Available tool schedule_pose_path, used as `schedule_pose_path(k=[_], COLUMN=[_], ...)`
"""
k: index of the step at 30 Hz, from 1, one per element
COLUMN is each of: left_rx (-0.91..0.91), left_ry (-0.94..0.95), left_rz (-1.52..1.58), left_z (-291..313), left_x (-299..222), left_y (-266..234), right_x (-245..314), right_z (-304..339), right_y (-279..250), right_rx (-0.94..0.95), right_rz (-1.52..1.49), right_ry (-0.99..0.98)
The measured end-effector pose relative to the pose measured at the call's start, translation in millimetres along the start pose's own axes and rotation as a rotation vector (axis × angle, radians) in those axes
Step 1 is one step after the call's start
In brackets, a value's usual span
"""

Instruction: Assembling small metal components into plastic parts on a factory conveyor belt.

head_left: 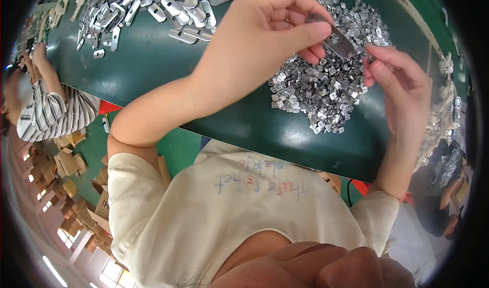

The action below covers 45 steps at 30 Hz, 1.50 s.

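Across one dark green table (158, 76) lie two loose piles, oblong silver plates (191, 14) and small square metal pieces (326, 95), each too many to count. One glossy, dark-reflecting oblong plate (340, 45) slants above the square pieces. The left hand (272, 30), wrist bent, pinches it between thumb and curled fingers; the right hand (402, 76), fingertips nearly together, holds one tiny metal piece (371, 59) just beside the plate's end.

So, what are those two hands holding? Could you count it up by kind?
Oblong metal plate, in the left hand: 1
Small metal piece, in the right hand: 1
Total: 2
The heaped small square metal pieces overlap too much to count.
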<state>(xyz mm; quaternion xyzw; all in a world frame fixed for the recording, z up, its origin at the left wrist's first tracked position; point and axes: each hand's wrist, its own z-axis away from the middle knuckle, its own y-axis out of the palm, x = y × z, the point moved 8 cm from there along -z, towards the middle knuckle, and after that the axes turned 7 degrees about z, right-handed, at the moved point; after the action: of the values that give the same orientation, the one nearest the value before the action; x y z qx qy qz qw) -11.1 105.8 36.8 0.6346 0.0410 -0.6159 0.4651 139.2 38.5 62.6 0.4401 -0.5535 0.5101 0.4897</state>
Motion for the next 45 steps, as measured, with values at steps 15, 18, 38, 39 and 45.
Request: schedule_pose_path(k=[15, 18, 38, 39, 45], left_rx=[-0.016, -0.043, -0.024, -0.006, 0.009], left_ry=[0.164, 0.083, 0.112, 0.118, 0.147], left_rz=[-0.082, -0.038, -0.18, -0.175, -0.184], left_z=[8, 4, 9, 9, 14], left_x=[15, 19, 7, 7, 7], left_y=[16, 6, 5, 6, 4], right_x=[-8, -9, 20, 22, 44], right_z=[8, 0, 33, 32, 24], right_y=[27, 32, -47, -30, 29], right_rx=[-0.034, 0.1, -0.137, -0.043, 0.037], right_rz=[-0.146, -0.121, 0.423, 0.384, 0.925], right_ry=[-0.017, 0.129, -0.121, -0.09, -0.415])
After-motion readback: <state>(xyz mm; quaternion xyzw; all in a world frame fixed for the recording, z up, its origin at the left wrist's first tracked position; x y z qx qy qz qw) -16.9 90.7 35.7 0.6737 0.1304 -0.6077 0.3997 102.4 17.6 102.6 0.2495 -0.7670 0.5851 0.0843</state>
